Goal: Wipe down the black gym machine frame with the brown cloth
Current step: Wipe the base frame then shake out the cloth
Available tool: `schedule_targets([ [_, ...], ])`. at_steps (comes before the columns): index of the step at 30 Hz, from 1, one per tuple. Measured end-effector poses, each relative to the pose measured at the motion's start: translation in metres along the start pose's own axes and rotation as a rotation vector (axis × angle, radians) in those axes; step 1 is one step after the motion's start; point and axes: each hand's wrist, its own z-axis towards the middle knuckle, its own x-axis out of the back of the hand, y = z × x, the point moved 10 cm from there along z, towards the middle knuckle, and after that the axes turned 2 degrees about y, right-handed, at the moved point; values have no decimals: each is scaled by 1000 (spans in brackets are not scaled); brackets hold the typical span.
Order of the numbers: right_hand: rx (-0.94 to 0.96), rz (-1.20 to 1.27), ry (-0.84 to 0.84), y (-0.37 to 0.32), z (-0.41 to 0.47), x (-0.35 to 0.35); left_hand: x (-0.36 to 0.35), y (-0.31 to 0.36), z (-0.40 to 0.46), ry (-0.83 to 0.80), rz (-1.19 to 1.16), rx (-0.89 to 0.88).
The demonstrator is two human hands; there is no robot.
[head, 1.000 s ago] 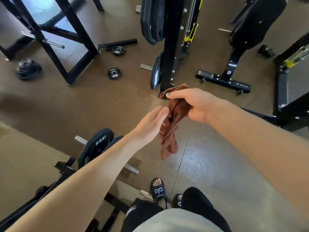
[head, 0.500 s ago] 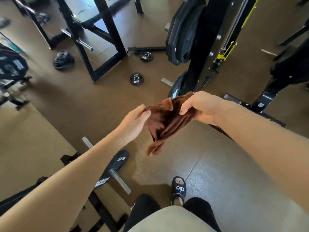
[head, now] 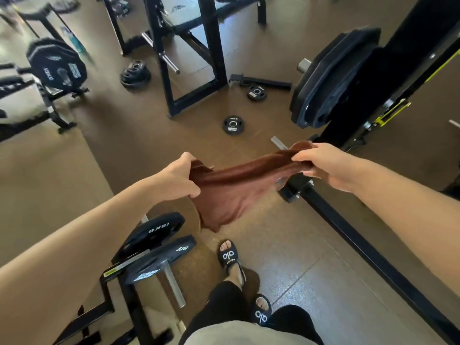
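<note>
- Cloth (head: 231,188) stretches between both hands, sagging below them.
- Left hand (head: 180,176) grips its left end.
- Right hand (head: 323,165) pinches its right end, near the frame (head: 353,235).

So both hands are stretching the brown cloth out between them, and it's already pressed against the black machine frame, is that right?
Not quite. In the head view the left hand and right hand do hold the brown cloth stretched between them, but it hangs in the air, not pressed against the black machine frame.
</note>
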Motion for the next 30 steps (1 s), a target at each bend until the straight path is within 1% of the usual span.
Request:
schedule_targets([
  [1, -3, 70, 14, -6, 11, -2, 10, -2, 13, 40, 49, -17],
  [3, 3, 88, 64, -21, 31, -8, 31, -5, 35, 130, 110, -25],
  [4, 12, 67, 88, -31, 40, -11, 38, -9, 46, 144, 102, -11],
  [5, 12, 59, 99, -40, 50, -16, 43, -17, 57, 131, 46, 12],
  [8, -27, 51, 32, -68, 78, -39, 52, -38, 82, 45, -336, 63],
  [11, -72, 22, -44, -92, 109, -60, 67, -45, 96, -6, -629, 129],
  [12, -94, 23, -94, -100, 118, -68, 73, -46, 101, 0, -709, 164],
  [14, -179, 9, -301, -114, 125, -91, 85, -51, 113, 41, -808, 253],
  [16, -281, -78, -504, -121, 127, -108, 98, -54, 124, 70, -833, 332],
  [19, -463, -184, -611, -119, 150, -116, 113, -56, 145, 48, -885, 447],
  [20, -486, -256, -636, -119, 163, -118, 120, -57, 152, 46, -907, 475],
  [22, -428, -517, -652, -125, 192, -123, 134, -60, 164, 26, -983, 512],
  [23, -367, -643, -629, -135, 205, -125, 141, -60, 169, 0, -1008, 510],
  [24, -303, -718, -594, -148, 221, -127, 149, -60, 175, -30, -1008, 494],
  [25, -255, -714, -561, -162, 236, -128, 158, -59, 181, -58, -992, 476],
  [26, -215, -642, -536, -177, 250, -131, 167, -63, 186, -68, -979, 472],
  [30, -79, -68, -374, -237, 303, -142, 205, -91, 204, 5, -990, 503],
])
